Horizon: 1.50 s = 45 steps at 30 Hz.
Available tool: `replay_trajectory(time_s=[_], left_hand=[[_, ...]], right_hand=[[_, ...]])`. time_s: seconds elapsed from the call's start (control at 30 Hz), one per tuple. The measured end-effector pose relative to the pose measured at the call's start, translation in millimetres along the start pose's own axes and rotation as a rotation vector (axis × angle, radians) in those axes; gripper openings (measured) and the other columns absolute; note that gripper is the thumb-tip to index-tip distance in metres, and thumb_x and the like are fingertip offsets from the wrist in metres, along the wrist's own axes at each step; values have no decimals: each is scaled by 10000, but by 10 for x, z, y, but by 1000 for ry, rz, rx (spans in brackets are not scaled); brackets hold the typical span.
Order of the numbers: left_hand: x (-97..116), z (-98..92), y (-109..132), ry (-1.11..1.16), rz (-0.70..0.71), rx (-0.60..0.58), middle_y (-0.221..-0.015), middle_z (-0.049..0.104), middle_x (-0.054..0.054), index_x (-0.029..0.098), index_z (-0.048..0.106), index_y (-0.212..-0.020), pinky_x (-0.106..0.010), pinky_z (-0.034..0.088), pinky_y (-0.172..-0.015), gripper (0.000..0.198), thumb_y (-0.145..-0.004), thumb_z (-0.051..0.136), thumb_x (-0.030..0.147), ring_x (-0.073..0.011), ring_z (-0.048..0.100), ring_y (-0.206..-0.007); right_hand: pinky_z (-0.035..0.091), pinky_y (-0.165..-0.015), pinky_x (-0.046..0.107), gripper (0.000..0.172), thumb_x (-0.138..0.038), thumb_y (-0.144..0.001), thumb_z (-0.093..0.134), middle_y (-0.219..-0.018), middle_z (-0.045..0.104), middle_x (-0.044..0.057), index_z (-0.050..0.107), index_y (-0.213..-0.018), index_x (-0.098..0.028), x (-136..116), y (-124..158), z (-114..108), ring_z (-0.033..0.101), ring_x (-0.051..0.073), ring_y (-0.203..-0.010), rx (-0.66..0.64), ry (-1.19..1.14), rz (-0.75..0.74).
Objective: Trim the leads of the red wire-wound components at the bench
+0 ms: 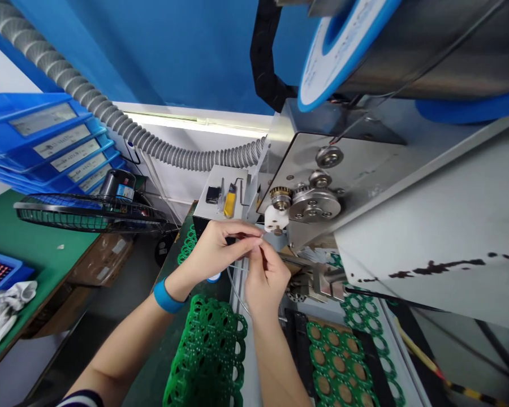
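My left hand (218, 246), with a blue band on its wrist, is closed in a pinch, thumb against forefinger. Right beside it my right hand (267, 277) pinches too, so the fingertips of both hands meet. Whatever is between them is too small and hidden to name. Just above the fingertips is a white plastic block (275, 219) under the metal feed gears (314, 204) of a machine. A thin pale tube (237, 291) curves down below my hands. Solder wire appears to run from a large spool (348, 51) down toward the gear rollers.
Green ring-shaped circuit boards (207, 345) are stacked below my left forearm. More boards sit in a fixture (339, 362) at lower right. A yellow cutter (229, 202) lies on a white box. A black fan (93, 212), blue bins (46, 141) and a grey hose (173, 155) are at left.
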<state>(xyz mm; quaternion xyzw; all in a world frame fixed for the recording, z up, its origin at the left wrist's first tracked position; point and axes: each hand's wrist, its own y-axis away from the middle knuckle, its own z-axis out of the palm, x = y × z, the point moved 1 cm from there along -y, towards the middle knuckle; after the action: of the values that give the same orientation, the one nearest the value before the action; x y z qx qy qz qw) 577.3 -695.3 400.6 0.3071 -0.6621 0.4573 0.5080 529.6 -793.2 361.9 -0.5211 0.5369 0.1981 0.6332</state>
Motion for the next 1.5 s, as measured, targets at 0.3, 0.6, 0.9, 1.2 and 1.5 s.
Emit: replay_trajectory(time_s=[0.3, 0.6, 0.9, 1.2, 1.5], left_hand=[[-26, 67, 29, -92, 169, 91, -844, 710, -42, 169, 691, -807, -244, 512, -717, 82, -786, 616, 197, -133, 643, -772], [-35, 82, 28, -166, 262, 143, -868, 706, -39, 183, 681, -825, -257, 528, -704, 90, -798, 598, 163, -136, 639, -784], [-6, 86, -4, -157, 305, 147, -830, 697, -32, 172, 666, -786, -233, 517, -712, 85, -805, 587, 150, -124, 635, -780], [13, 123, -40, -128, 291, 189, -800, 706, -23, 200, 697, -815, -252, 517, -726, 105, -811, 593, 218, -143, 644, -784], [-103, 67, 619, -380, 165, 495, -966, 648, -45, 210, 650, -954, -310, 443, -876, 172, -850, 516, 236, -178, 584, -934]], right_hand=[[496, -667, 250, 228, -252, -863, 490, -854, 722, 30, 685, -967, -198, 22, 6, 21, 654, 168, -765, 63, 33, -37], [479, -609, 249, 252, -281, -873, 469, -758, 708, 30, 694, -917, -178, 6, -30, 42, 637, 167, -683, 66, 67, -52], [463, -645, 237, 210, -245, -861, 493, -759, 690, 28, 686, -922, -187, 23, -39, 84, 639, 166, -722, 137, 119, -86], [447, -536, 230, 240, -256, -876, 464, -664, 677, 31, 674, -842, -145, -82, -116, 70, 600, 135, -562, 159, 209, -159], [503, -855, 351, 431, -293, -877, 468, -1195, 596, 122, 439, -1293, -187, -182, 408, -164, 610, 197, -1007, -110, -20, 150]])
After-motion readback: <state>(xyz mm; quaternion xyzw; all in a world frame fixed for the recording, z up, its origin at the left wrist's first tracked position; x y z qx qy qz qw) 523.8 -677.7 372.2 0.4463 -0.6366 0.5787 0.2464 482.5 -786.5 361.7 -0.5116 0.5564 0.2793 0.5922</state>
